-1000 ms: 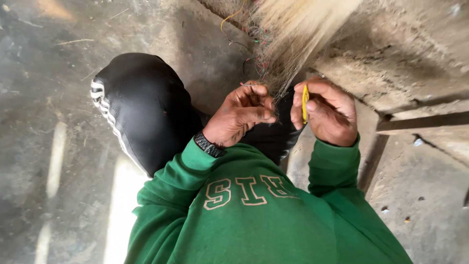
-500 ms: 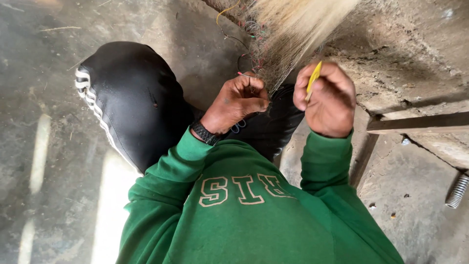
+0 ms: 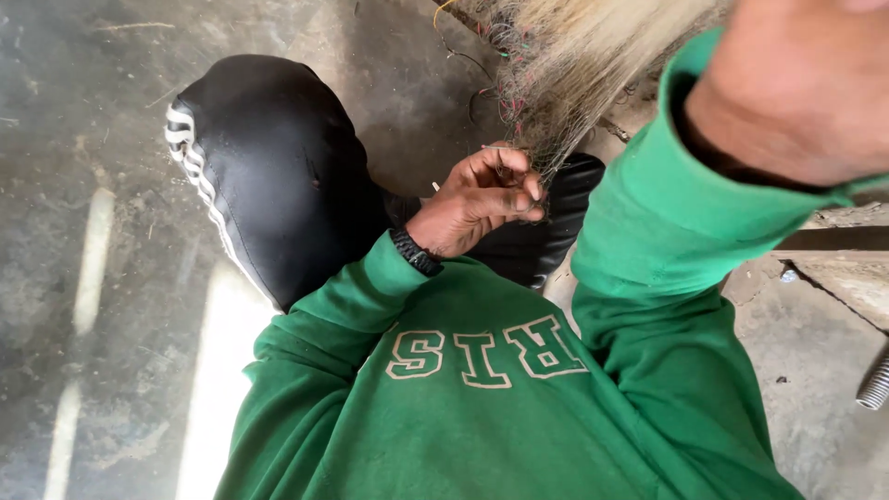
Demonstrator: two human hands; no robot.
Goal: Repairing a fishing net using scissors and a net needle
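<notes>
Net [image 3: 565, 83]: pale, fine mesh hanging from 12 o'clock, its lower edge gathered at frame centre. Red and green threads show along its left margin, around 11 o'clock of the bunch.

Left hand [image 3: 477, 199]: centre frame, fingers curled together and pinched on the net's lower strands; a thin pale sliver pokes out just above the knuckles, too small for us to identify. Dark band at the wrist, green sleeve below.

Right hand [image 3: 796, 88]: raised to 2 o'clock, very near the camera and blurred. Only the back of it and the wrist show, so we cannot tell whether it is open or closed, or whether it holds anything.

Outward: black knee [image 3: 278, 171] with white stripes at 9 o'clock of the left hand; green sweatshirt filling 6 o'clock; bare concrete floor [image 3: 83, 139] to the left; a ribbed metal spring [image 3: 875, 381] at 4 o'clock, at the frame edge.

Risks, as we judge them: the pinch covers few strands, so a tug from the raised hand could pull them free or tear the mesh. Loose threads could snag on fingers. The raised arm blocks our sight of the upper net, so tangles there would go unnoticed.
</notes>
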